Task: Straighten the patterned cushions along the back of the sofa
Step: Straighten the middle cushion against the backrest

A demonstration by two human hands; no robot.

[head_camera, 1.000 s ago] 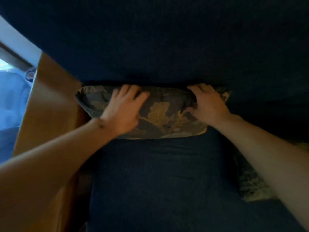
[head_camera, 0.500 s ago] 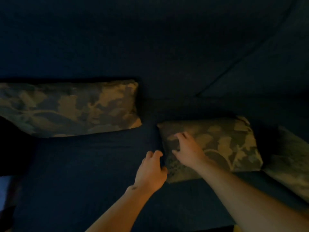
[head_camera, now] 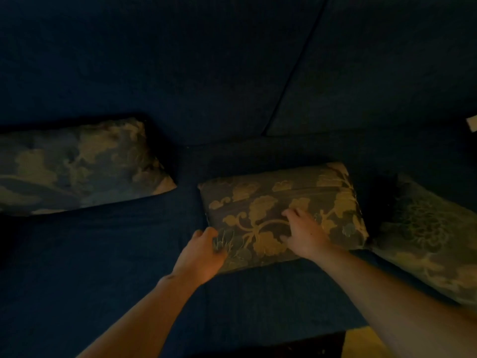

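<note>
Three patterned cushions with gold leaf motifs lie on a dark blue sofa. The left cushion leans against the sofa back. The middle cushion lies flat on the seat, away from the back. My left hand curls around its near left corner. My right hand presses fingers-spread on its top face. The right cushion lies tilted at the right edge, close beside the middle one.
The dark blue seat stretches left of my arms. A seam splits the sofa back into two panels. A yellow patch of floor shows past the seat's front edge. A small pale object sits at the far right.
A second ago both hands held the left cushion against the back. They let it go and moved right; now the left hand grips the middle cushion's corner and the right rests further onto it.
</note>
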